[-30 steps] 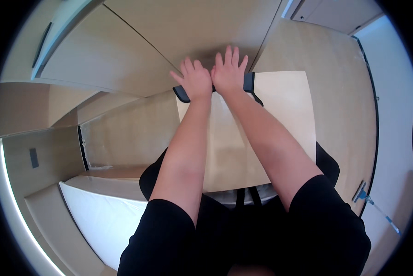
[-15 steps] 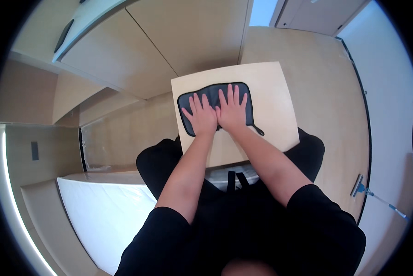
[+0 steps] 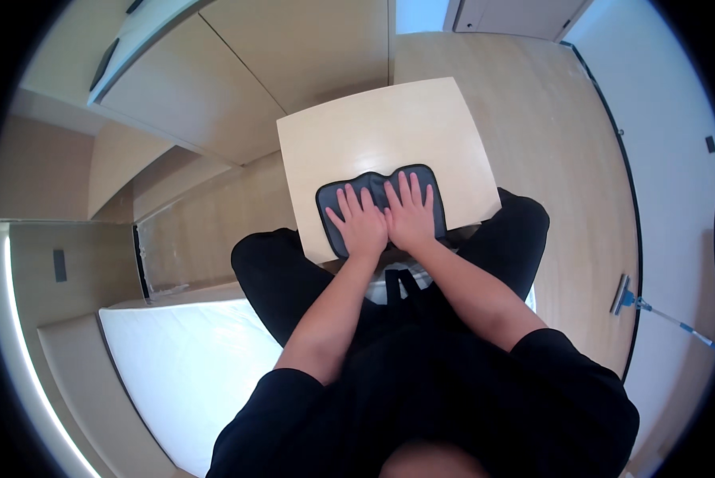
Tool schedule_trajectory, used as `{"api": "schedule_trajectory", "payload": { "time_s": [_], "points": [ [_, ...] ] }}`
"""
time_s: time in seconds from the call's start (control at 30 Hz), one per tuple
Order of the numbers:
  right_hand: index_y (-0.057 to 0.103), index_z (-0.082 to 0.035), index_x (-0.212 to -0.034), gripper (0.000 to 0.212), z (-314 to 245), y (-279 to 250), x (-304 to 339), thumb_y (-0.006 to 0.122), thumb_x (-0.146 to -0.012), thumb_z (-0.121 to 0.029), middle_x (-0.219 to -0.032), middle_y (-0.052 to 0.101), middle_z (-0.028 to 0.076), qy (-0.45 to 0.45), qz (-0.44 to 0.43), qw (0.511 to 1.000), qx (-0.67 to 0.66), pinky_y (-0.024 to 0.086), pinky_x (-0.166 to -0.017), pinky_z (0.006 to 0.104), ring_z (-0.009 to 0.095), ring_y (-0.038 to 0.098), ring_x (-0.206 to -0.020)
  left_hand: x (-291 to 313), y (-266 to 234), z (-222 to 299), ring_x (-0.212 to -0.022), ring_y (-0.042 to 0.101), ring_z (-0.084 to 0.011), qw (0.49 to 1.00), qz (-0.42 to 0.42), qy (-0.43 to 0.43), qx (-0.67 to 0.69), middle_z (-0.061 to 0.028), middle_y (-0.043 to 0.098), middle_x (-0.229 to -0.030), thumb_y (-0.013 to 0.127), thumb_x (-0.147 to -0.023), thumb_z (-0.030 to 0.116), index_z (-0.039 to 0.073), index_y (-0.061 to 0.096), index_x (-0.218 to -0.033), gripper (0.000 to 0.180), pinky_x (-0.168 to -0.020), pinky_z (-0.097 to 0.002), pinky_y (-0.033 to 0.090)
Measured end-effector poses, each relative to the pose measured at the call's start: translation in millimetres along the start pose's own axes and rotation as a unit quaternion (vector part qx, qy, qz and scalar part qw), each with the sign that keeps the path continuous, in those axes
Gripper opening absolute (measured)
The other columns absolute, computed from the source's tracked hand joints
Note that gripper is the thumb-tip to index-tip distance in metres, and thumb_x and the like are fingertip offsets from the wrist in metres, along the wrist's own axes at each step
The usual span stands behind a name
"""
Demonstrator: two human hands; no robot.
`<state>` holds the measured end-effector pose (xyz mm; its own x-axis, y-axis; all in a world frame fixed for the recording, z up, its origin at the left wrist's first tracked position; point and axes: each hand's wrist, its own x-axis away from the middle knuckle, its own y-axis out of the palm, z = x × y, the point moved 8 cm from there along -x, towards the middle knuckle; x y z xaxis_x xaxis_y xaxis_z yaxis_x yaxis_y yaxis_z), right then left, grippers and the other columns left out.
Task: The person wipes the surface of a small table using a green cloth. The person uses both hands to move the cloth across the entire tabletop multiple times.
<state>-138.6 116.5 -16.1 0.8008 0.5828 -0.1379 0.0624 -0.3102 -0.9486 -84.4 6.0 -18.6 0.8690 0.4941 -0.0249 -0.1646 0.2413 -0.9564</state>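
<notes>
A dark grey zip case [image 3: 378, 188] with black edging lies opened out flat at the near edge of a small light wood table [image 3: 373, 127]. My left hand [image 3: 362, 226] rests palm down on its left half, fingers spread. On the right half my right hand [image 3: 409, 221] lies flat too, fingers apart. The thumbs almost meet at the case's middle fold. Both palms hide much of the case, and its wrist strap cannot be seen.
My knees flank the table. A white mattress [image 3: 182, 358] is at the lower left. Wooden cabinets [image 3: 214, 88] stand beyond the table on the left. A blue-and-grey mop [image 3: 624, 299] leans near the right wall.
Both hands have slid the case toward me, from the table's middle to its near edge, palms staying flat on it. The view has shifted slightly.
</notes>
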Motion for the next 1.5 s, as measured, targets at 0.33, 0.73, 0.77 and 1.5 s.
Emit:
{"api": "schedule_trajectory", "payload": {
  "time_s": [0.33,0.73,0.77,1.5],
  "points": [
    [0.051,-0.016,-0.163,0.065,30.4,2.9,-55.0,0.061,-0.102,-0.035,-0.176,0.035,0.019,0.068,0.039,0.997,0.022,0.017,-0.129,0.0697,0.041,0.026,-0.165,-67.0,9.5,17.4,-0.161,0.030,-0.0441,0.998,0.057,0.002,0.004,-0.0253,0.044,-0.167,0.061,-0.102,0.026,0.004,0.055,-0.148,0.051,-0.126,-0.0751,0.017],
    [0.054,-0.012,-0.160,0.063,91.6,4.3,-197.3,0.062,-0.101,-0.034,-0.171,0.041,0.019,0.105,0.098,0.989,0.032,0.021,-0.127,0.0719,0.042,0.031,-0.162,-221.0,23.5,54.5,-0.160,0.032,-0.0416,0.996,0.084,-0.012,0.027,-0.0221,0.048,-0.164,0.061,-0.102,0.025,0.005,0.059,-0.143,0.045,-0.127,-0.0739,0.018],
    [0.054,-0.012,-0.160,0.063,97.0,4.4,-210.6,0.060,-0.102,-0.034,-0.172,0.041,0.019,0.107,0.099,0.989,0.034,0.021,-0.127,0.0721,0.042,0.030,-0.162,-235.2,25.0,57.2,-0.161,0.032,-0.0415,0.996,0.079,-0.014,0.029,-0.0218,0.047,-0.165,0.061,-0.102,0.024,0.006,0.058,-0.143,0.046,-0.127,-0.0737,0.018],
    [0.071,-0.007,-0.116,0.034,131.3,14.1,-333.3,0.057,-0.104,-0.035,-0.151,0.057,0.022,0.136,0.111,0.983,0.061,0.028,-0.121,0.0723,0.043,0.042,-0.150,-359.3,34.9,76.0,-0.124,0.065,-0.0308,0.995,0.098,0.017,-0.006,-0.0094,0.074,-0.121,0.058,-0.105,0.024,0.009,0.071,-0.113,0.022,-0.123,-0.0719,0.030]
  ]
}}
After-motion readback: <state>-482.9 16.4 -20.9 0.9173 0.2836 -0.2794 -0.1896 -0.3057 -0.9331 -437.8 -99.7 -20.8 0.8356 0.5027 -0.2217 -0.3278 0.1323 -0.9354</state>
